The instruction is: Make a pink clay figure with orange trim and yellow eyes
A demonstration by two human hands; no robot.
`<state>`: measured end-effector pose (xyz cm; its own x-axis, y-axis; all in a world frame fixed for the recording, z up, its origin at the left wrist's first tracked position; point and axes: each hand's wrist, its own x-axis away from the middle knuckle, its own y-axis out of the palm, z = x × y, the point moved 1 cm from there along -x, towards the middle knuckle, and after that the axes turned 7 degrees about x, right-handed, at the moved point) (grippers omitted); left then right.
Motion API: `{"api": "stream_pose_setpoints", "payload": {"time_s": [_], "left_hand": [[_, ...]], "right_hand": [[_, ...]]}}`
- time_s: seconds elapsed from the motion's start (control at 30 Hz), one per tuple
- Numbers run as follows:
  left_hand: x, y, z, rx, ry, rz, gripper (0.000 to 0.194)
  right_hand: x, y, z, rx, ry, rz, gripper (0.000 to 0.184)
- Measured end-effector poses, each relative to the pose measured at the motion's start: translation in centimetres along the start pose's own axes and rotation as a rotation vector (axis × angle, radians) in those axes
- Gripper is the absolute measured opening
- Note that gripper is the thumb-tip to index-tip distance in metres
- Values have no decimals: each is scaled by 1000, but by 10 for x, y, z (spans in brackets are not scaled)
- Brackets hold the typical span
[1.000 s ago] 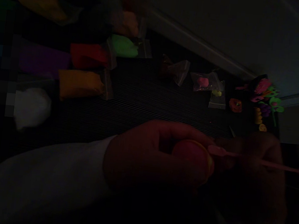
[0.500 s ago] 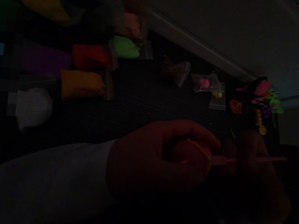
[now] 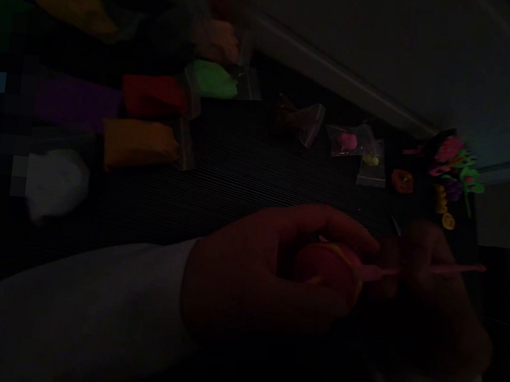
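Observation:
Dim light covers the whole view. My left hand is curled around a rounded red clay piece with a thin yellow line along its edge. A slim pink modelling tool is pinched in the fingers of my right hand. Its flat end meets the right side of the red piece. The underside of the red piece is hidden by my left thumb and palm.
Bags of coloured clay, including an orange one, a red one and a white lump, lie on the dark table. Small bags and finished clay figures sit near the wall.
The tool's flat end has shifted slightly left onto the edge of the red piece. My right hand has moved a little left with it; my left hand has barely moved.

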<state>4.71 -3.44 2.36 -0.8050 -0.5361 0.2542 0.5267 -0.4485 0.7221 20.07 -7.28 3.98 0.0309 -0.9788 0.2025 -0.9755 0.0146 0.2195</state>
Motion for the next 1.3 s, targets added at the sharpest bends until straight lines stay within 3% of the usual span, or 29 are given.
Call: {"api": "stream_pose_setpoints", "payload": {"time_s": [0.43, 0.57, 0.73, 0.93, 1.1, 1.3], "left_hand": [[0, 5, -3, -108, 90, 82, 35], [0, 5, -5, -132, 69, 82, 35], [1, 4, -1, -194, 21, 59, 29], [1, 9, 0, -278, 204, 156, 30], [2, 14, -1, -221, 279, 225, 31], [1, 7, 1, -121, 213, 298, 35]], "right_hand": [[-3, -2, 1, -40, 64, 8, 12], [-3, -2, 1, 8, 83, -50, 11], [-3, -4, 1, 29, 106, -21, 13], [-7, -4, 2, -106, 138, -57, 12], [-6, -3, 1, -67, 113, -75, 13], [-2, -4, 3, -28, -27, 100, 2]]}}
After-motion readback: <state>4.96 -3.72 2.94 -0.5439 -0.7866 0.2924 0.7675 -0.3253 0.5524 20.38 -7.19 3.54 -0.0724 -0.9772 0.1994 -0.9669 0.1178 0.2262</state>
